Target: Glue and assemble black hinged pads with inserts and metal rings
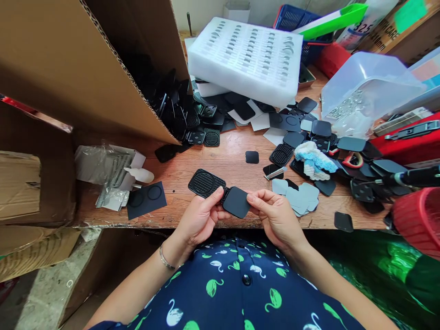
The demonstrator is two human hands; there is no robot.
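Black square-panelled plastic case, open above the long brown wooden table: my left hand grips its middle, my right hand pinches its edge; best steadied evenly.

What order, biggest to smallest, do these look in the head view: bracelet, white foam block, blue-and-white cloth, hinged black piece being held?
1. White foam block
2. Hinged black piece, partly covered
3. Blue-and-white cloth
4. Bracelet

Hinged case before foam block, carton left, tub right
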